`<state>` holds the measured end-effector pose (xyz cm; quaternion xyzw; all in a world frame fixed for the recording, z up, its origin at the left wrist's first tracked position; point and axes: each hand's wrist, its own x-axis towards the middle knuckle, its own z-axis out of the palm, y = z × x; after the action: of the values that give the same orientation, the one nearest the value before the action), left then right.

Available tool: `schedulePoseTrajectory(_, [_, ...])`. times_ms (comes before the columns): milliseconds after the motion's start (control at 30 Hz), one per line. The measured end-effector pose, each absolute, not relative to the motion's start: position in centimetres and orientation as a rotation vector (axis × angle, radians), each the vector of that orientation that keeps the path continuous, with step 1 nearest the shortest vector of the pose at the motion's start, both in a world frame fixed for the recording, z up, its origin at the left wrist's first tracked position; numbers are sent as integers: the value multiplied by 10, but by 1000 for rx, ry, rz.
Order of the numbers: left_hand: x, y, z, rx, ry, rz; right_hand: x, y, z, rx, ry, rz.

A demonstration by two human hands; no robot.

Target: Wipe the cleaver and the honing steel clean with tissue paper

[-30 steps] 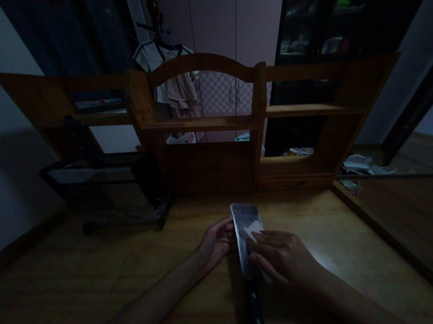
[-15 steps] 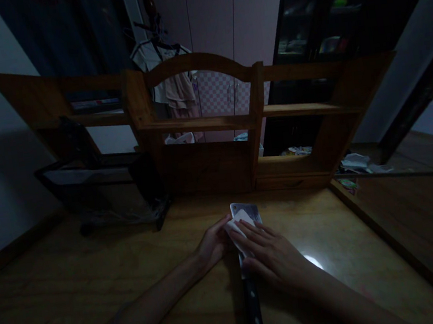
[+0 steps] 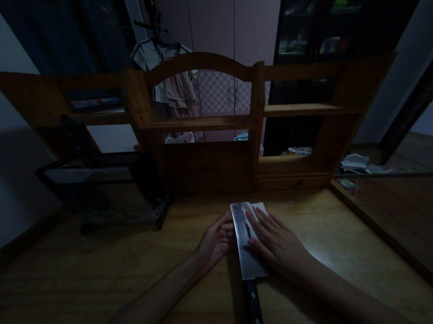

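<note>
- cleaver point(image 3: 244, 243): handle cut off by the bottom edge; blade partly covered by right hand point(image 3: 278, 241).
- white cloth point(image 3: 258, 209): near part hidden under the fingers.
- left hand point(image 3: 215, 242): hold on the blade too dim to tell.
- hanging clothes point(image 3: 178, 87): top patch blurred.
- dark cabinet point(image 3: 313, 16): contents indistinct.

No text, label, brand or number can be read anywhere. The broad steel cleaver blade point(image 3: 245, 251) lying on the wooden bench point(image 3: 136, 279) is too dim to show any stamp. A patch on the pale hanging garment point(image 3: 164, 52) is blurred out. The small packets on the wooden shelf unit point(image 3: 297, 151) and the things in the dark glass-fronted cabinet point(image 3: 310, 27) are too small and dark to make out.
</note>
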<state>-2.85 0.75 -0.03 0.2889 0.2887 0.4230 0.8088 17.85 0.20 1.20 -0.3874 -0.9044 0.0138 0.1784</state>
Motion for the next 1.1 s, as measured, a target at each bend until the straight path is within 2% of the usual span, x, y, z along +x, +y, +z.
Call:
schedulePoseTrajectory(333, [-25,7,-7,658,651,941,177,2,10,-1058,-2565,172])
schedulePoseTrajectory(533, [-25,0,-8,1030,686,840,174,-7,21,-927,-2604,249])
schedulePoseTrajectory(1100, [-24,-2,0,1226,660,709,175,0,18,-1019,-2567,120])
